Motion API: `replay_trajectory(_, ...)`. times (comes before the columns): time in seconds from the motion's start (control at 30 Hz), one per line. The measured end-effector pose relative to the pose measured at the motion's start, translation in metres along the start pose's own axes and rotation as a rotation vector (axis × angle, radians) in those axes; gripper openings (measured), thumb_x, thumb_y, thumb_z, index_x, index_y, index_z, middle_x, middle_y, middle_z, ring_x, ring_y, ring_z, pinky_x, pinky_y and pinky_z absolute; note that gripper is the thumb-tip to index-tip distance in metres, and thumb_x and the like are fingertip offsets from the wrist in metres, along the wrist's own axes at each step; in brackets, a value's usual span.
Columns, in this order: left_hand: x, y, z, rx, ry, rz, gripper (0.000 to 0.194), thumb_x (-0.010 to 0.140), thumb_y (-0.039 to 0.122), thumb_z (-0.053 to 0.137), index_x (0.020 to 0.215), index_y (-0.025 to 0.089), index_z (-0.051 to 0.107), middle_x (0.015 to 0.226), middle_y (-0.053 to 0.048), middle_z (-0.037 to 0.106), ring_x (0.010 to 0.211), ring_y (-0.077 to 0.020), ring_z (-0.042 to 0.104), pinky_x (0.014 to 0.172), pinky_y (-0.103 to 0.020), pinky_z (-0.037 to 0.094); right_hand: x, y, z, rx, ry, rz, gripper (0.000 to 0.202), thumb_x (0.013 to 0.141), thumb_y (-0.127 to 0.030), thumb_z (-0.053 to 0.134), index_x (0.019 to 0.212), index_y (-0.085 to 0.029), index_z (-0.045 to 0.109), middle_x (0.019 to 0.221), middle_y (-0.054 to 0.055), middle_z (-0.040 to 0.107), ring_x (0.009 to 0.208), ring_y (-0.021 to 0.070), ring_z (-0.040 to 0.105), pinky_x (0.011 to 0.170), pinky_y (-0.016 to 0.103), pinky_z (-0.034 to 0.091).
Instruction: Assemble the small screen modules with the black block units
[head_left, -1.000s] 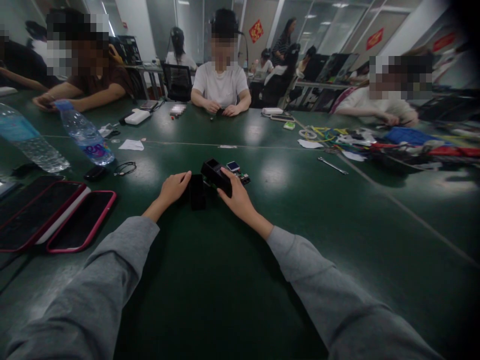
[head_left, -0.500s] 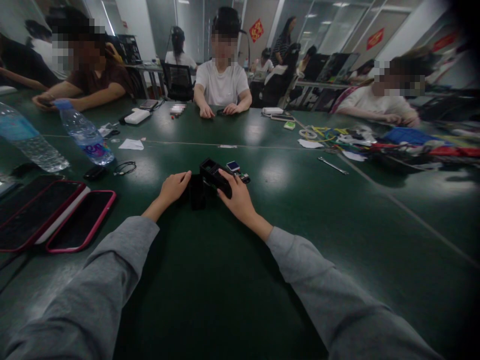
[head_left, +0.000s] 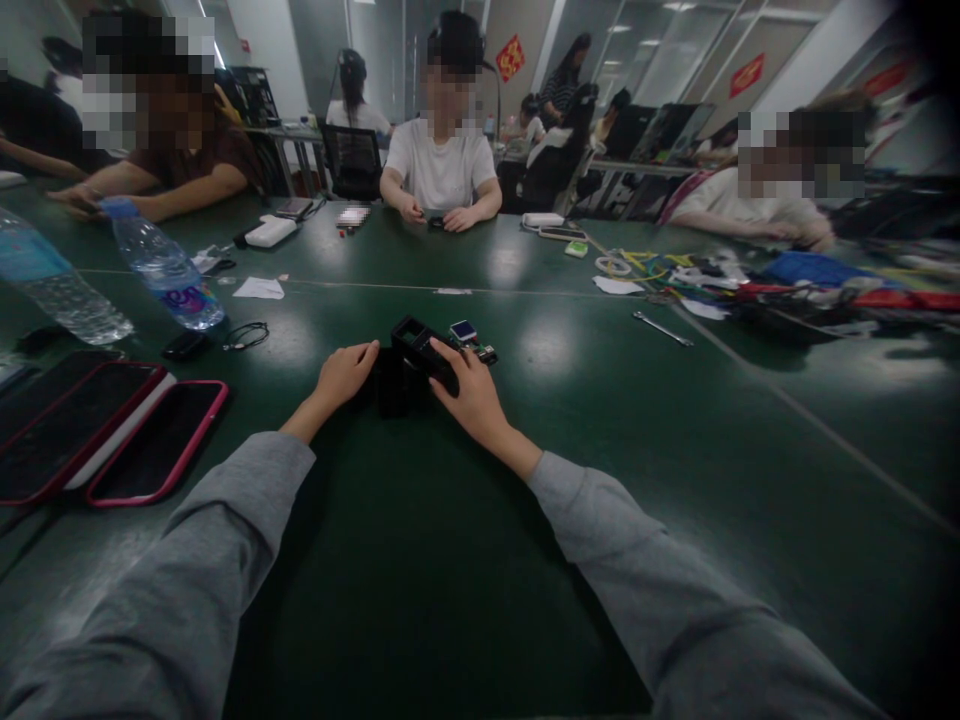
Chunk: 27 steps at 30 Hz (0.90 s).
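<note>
My right hand [head_left: 476, 395] is closed over a black casing [head_left: 409, 340] that has a rectangular opening at its far end. My left hand [head_left: 345, 376] grips the edge of a dark, flat piece [head_left: 391, 385] with thumb and fingers together; its details are lost in the dark. The flat piece and the casing are close together, and I cannot tell whether they touch. Just beyond my right fingertips lies a small circuit board with a square screen [head_left: 463, 330].
On the left stand two water bottles [head_left: 169, 265], near a pink-edged phone [head_left: 161, 440] and a coiled cable [head_left: 247, 336]. A wrench [head_left: 662, 329] and a heap of cables [head_left: 795, 285] lie on the right. Co-workers sit across the green table [head_left: 450, 580].
The casing in my right hand has shifted slightly left, closer to the flat piece, which has tilted a little. My left hand has barely moved.
</note>
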<state>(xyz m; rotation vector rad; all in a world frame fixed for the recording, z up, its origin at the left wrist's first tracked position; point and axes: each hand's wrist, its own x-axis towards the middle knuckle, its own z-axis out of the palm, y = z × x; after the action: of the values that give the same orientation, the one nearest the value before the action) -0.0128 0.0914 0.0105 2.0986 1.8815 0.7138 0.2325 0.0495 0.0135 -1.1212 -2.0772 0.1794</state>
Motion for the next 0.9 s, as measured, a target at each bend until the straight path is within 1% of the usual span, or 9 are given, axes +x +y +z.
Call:
replay_trajectory(0.07,0.0001,0.0004,-0.0004,0.003,-0.004,0.001,0.058,0.096,0.057,0.023,0.076,0.019,0.061,0.075,-0.006,0.066,0.065,-0.0173,0.055,0.058,-0.028,0.031,0.0006,0.0008,0.0005,0.008,-0.004,0.013,0.063,0.091,-0.022,0.053,0.147,-0.038,0.03,0.13,0.009,0.048,0.116,0.0295,0.053,0.097,0.054,0.048)
replay_trajectory(0.17,0.0006,0.0,-0.0001,0.006,0.001,-0.001,0.059,0.095,0.057,0.023,0.075,0.019,0.062,0.076,-0.006,0.066,0.066,-0.0177,0.055,0.059,-0.028,0.031,0.0012,0.0024,0.0011,0.01,-0.011,0.008,0.059,0.091,-0.02,0.051,0.145,-0.036,0.035,0.131,0.009,0.047,0.119,0.0283,0.052,0.099,0.052,0.048)
replay_trajectory(0.33,0.0009,-0.0016,0.0013,0.001,0.001,-0.004,0.06,0.095,0.059,0.022,0.075,0.019,0.061,0.074,-0.006,0.065,0.065,-0.018,0.054,0.058,-0.028,0.031,0.0012,0.0033,0.0008,0.029,0.011,0.006,0.056,0.09,-0.022,0.054,0.143,-0.034,0.039,0.13,0.009,0.049,0.12,0.0276,0.051,0.1,0.051,0.047)
replay_trajectory(0.47,0.0007,-0.0014,0.0011,0.004,0.011,-0.003,0.059,0.095,0.058,0.022,0.075,0.019,0.061,0.073,-0.006,0.064,0.064,-0.0178,0.054,0.058,-0.028,0.03,0.0015,0.0016,-0.0011,0.085,0.045,0.042,0.054,0.092,-0.027,0.055,0.143,-0.034,0.038,0.129,0.008,0.052,0.118,0.0278,0.053,0.098,0.052,0.048)
replay_trajectory(0.7,-0.0004,0.0004,-0.0005,-0.005,0.005,-0.001,0.06,0.095,0.059,0.021,0.075,0.019,0.061,0.072,-0.005,0.063,0.064,-0.0174,0.052,0.058,-0.028,0.031,0.0023,0.001,-0.0041,0.127,0.101,0.08,0.052,0.093,-0.029,0.053,0.143,-0.032,0.037,0.132,0.008,0.053,0.121,0.0279,0.053,0.1,0.053,0.046)
replay_trajectory(0.8,-0.0001,-0.0007,0.0002,-0.013,0.009,0.001,0.059,0.095,0.059,0.022,0.077,0.019,0.062,0.075,-0.006,0.065,0.065,-0.0175,0.053,0.059,-0.028,0.032,0.0035,0.0027,-0.0034,0.145,0.095,0.077,0.053,0.093,-0.03,0.053,0.143,-0.031,0.036,0.134,0.008,0.052,0.123,0.0279,0.052,0.102,0.054,0.044)
replay_trajectory(0.9,0.0,-0.0017,0.0011,-0.013,0.008,-0.002,0.059,0.095,0.059,0.022,0.077,0.019,0.062,0.075,-0.006,0.065,0.065,-0.0175,0.053,0.058,-0.028,0.031,0.0043,0.0045,-0.0017,0.168,0.088,0.061,0.052,0.093,-0.031,0.053,0.143,-0.029,0.036,0.135,0.008,0.052,0.124,0.0264,0.051,0.104,0.052,0.044)
